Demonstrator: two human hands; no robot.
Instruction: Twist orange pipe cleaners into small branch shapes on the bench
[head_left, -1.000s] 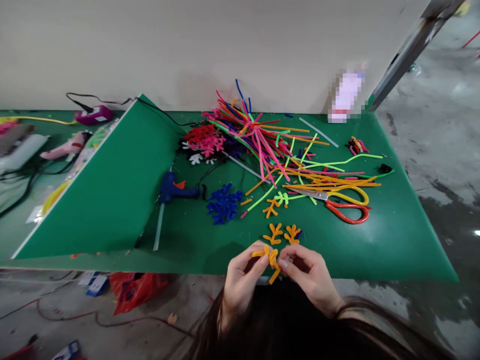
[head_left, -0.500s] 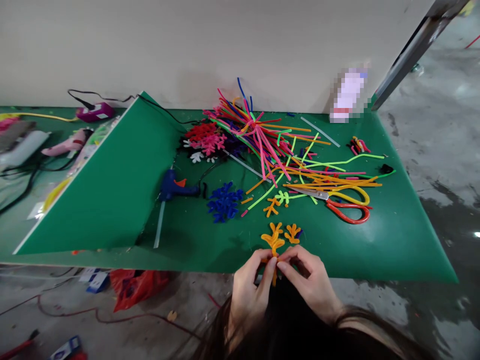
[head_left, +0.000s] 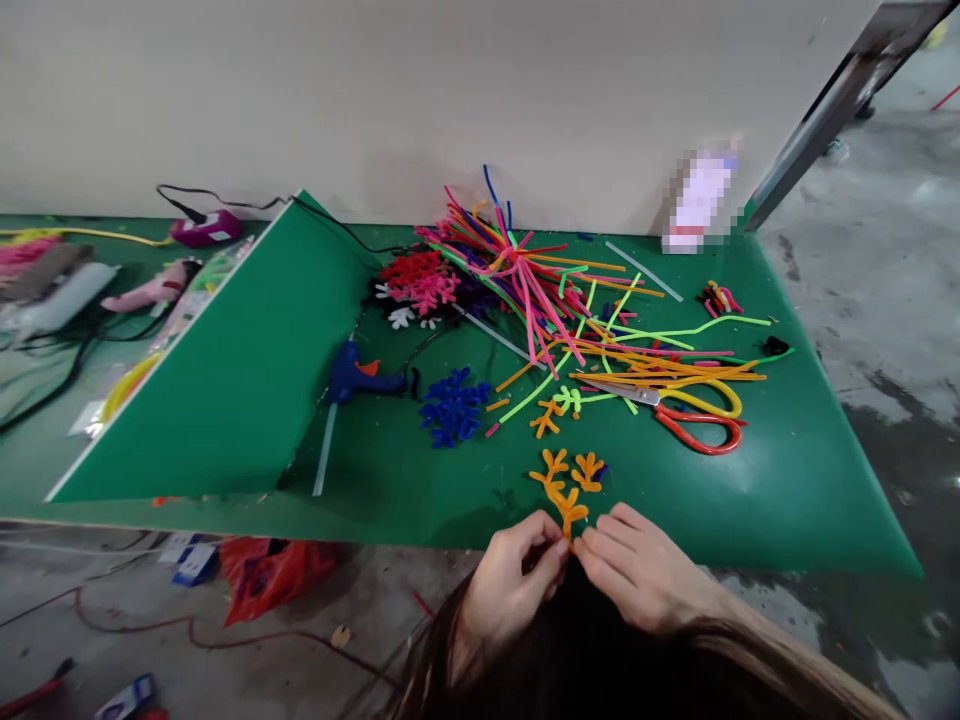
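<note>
At the table's near edge, my left hand (head_left: 521,565) and my right hand (head_left: 637,565) come together, fingertips pinched on the stem of a branched orange pipe cleaner piece (head_left: 571,510). The stem's lower end is hidden by the fingers. Just beyond lie a second orange branched piece (head_left: 551,467), whose edge meets the held one, and a small orange piece (head_left: 589,470) to its right. Farther up, another orange piece (head_left: 547,420) rests beside a light green one (head_left: 568,400). A cluster of blue branched pieces (head_left: 454,407) sits to the left.
Scissors (head_left: 697,405) with yellow and red handles lie right of a heap of loose pipe cleaners (head_left: 517,270). A blue glue gun (head_left: 360,375) stands by a leaning green board (head_left: 202,380). Red and pink branched pieces (head_left: 420,280) are piled behind. A pixelated upright object (head_left: 699,205) leans on the wall.
The held orange piece has turned and shifted slightly right and nearer. My right hand's fingers have folded closer together, and the whole view has moved a little.
</note>
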